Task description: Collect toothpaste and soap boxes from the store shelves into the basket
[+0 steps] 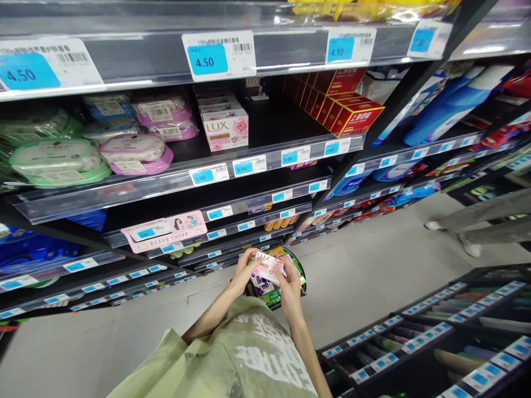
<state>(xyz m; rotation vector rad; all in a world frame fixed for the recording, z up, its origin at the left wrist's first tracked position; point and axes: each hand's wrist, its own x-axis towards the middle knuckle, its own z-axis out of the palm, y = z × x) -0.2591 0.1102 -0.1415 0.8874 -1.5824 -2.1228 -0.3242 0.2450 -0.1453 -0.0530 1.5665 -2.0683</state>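
A pink and white LUX soap box (269,267) is held between both hands in front of my body. My left hand (245,266) grips its left end, fingers closed on it. At the right end, my right hand (291,281) pinches the box with thumb and fingers. Below the hands is a black-rimmed basket (304,272) with green, purple and yellow packages in it, partly hidden by my hands and shirt. On the shelf ahead stands a row of similar LUX boxes (226,130), out of reach of both hands as they are now.
Red soap boxes (352,113) sit right on the same shelf; wrapped pink soap dishes (135,153) and green ones (58,160) sit left. A pink promotional card (166,229) juts from a lower shelf. Another rack (418,331) stands at lower right. A person's legs (485,218) show in the aisle.
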